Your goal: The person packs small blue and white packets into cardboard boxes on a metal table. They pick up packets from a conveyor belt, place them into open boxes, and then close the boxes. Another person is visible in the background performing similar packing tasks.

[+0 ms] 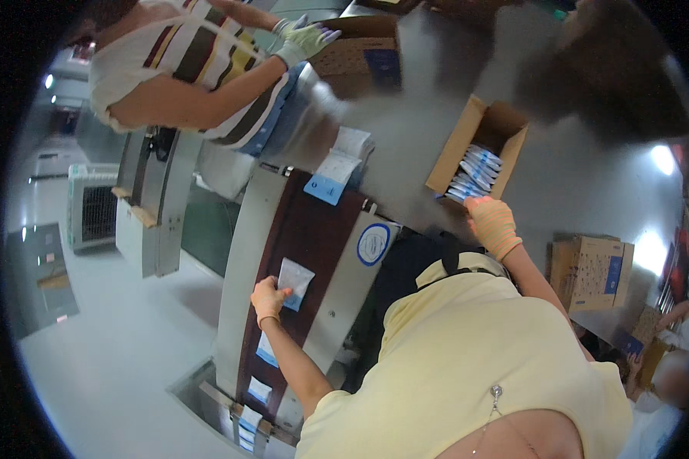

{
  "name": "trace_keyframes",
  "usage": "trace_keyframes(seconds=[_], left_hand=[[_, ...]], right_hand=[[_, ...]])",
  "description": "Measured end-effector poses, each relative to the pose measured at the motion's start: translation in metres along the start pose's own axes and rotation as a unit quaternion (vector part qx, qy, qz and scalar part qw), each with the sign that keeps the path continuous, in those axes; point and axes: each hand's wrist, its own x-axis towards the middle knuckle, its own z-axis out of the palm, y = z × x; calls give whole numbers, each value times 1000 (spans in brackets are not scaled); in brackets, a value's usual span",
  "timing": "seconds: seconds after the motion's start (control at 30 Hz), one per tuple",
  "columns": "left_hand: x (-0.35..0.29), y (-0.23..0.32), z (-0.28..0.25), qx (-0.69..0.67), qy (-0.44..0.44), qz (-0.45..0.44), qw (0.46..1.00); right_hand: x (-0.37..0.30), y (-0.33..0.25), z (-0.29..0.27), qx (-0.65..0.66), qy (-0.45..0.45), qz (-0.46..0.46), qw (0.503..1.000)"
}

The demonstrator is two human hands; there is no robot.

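A white-and-blue flat packet [295, 277] lies on the dark red conveyor belt [311, 237]. My left hand [268, 299], gloved with the fingertips bare, pinches its left side, thumb on top. My right hand [493, 226], in an orange-striped glove, is at the near end of an open cardboard box [454, 145]. Its fingers are bent together over that end, close to a row of packets [476, 170] standing inside. Whether they grip the box wall or a packet, I cannot make out.
More packets [259, 390] lie along the belt toward me; a stack of packets [343, 162] sits at its far end. A co-worker with gloved hands [306, 40] handles another box [360, 57]. A carton [589, 271] stands on the metal table at right. Another person is at lower right.
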Motion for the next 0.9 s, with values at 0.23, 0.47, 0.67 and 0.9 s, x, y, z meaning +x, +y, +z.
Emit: trace_keyframes(seconds=[0.23,0.47,0.67,0.9], left_hand=[[108,141,-67,-366,124,234,892],[240,229,-12,-318,-104,180,925],[127,356,-59,158,73,295,940],[125,403,48,146,242,439,853]], right_hand=[[0,2,1,2,-15,-3,1000],[-2,-8,-11,-6,6,-24,1000],[-6,6,-7,5,-18,6,1000],[0,-2,-7,-3,-35,-22,999]])
